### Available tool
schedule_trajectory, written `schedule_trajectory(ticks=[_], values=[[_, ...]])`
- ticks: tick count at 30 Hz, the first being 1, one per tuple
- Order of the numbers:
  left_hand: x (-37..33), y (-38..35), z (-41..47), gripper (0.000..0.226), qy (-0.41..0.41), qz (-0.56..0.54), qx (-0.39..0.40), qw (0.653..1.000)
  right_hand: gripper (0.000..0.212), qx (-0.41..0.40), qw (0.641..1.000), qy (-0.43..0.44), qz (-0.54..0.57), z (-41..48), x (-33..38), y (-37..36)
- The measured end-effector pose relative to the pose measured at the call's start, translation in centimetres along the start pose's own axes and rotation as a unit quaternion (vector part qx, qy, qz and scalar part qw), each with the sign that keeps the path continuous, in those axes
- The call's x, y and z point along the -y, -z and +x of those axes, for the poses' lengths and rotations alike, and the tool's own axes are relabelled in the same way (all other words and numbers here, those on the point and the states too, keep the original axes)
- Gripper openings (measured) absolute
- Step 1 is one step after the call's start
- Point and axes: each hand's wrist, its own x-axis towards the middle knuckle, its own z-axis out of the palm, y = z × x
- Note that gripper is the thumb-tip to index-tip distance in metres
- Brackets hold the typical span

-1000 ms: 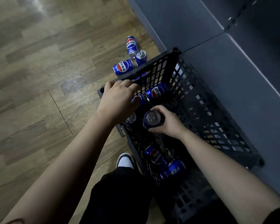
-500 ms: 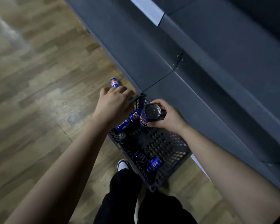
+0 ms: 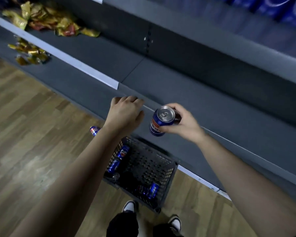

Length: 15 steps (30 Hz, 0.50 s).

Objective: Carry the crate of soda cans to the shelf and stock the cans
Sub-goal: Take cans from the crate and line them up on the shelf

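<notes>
The right hand wraps round a can; the left hand curls loosely, empty. A weak hold could drop it into the near crate.

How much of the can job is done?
The crate sits on the floor by the shelf, so carrying looks done. The right hand holds a can up near the shelf. Still to stock: several cans in the crate and a stray can on the floor.
</notes>
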Motion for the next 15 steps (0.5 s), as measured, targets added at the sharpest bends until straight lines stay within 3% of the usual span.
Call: schedule_trajectory(ticks=[8,15], values=[[-6.1,5.7,4.3,0.033,-0.135,-0.036,-0.025,0.990,0.066,-0.164,0.986,0.006,0.014,-6.3,5.5,5.7],[-12.1,8.2,6.0,0.038,-0.244,-0.054,-0.029,0.968,0.064,-0.258,0.966,0.015,0.021,-11.7,9.0,9.9]])
